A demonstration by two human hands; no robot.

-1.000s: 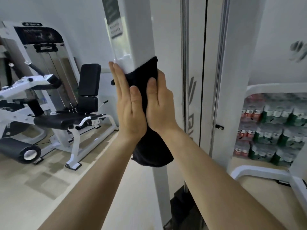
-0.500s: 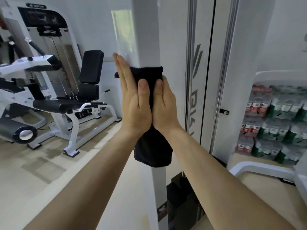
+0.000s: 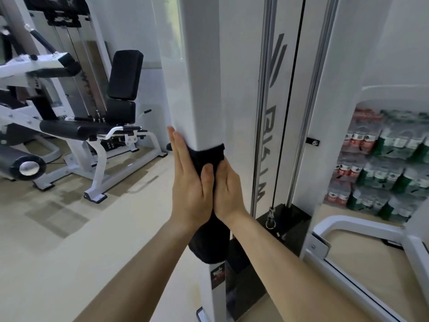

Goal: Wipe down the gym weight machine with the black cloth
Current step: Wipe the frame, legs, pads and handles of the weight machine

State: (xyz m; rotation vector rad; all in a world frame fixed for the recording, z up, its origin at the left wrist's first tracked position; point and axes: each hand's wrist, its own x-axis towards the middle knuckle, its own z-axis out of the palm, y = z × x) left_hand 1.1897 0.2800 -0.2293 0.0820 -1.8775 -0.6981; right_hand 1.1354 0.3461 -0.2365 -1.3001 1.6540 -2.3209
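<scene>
Item: black cloth [image 3: 208,245], wrapped round the white post [image 3: 204,77] of the weight machine, low on the upright, with its tail hanging below both grips. I judged it soft, light and limp, apt to slide on smooth paint, so best clamped from two opposite faces. The left grip [image 3: 188,182] lay flat, fingers straight, pressing the cloth to the left face. The right grip [image 3: 228,191] pressed opposite, its fingers hidden, so I could not tell whether they curled.

So that's two hands (left hand [image 3: 189,182], right hand [image 3: 228,189]), one black cloth [image 3: 206,240], two machines: weight machine [image 3: 204,89] up front, leg machine [image 3: 120,75] behind.
</scene>
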